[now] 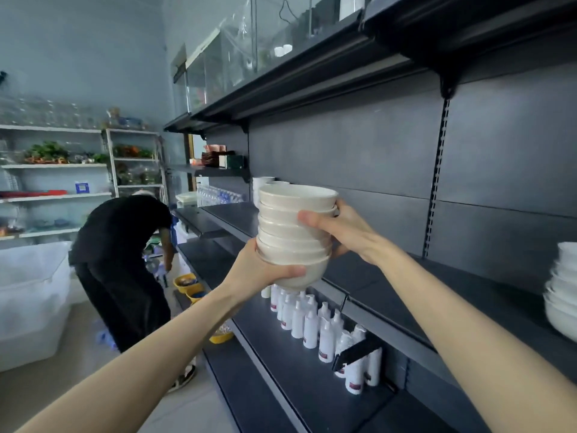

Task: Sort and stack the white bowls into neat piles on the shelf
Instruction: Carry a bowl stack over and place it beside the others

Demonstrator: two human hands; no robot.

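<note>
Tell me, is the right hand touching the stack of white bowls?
Touching. The head view shows the right hand gripping the stack of white bowls, thumb across its side, fingers behind.

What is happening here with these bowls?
A person is holding a stack of white bowls in the air, in front of the dark shelf. The left hand grips the bottom bowl; the right hand holds the side. At the right, other bowls sit on the shelf. In the background another person bends down.
</note>
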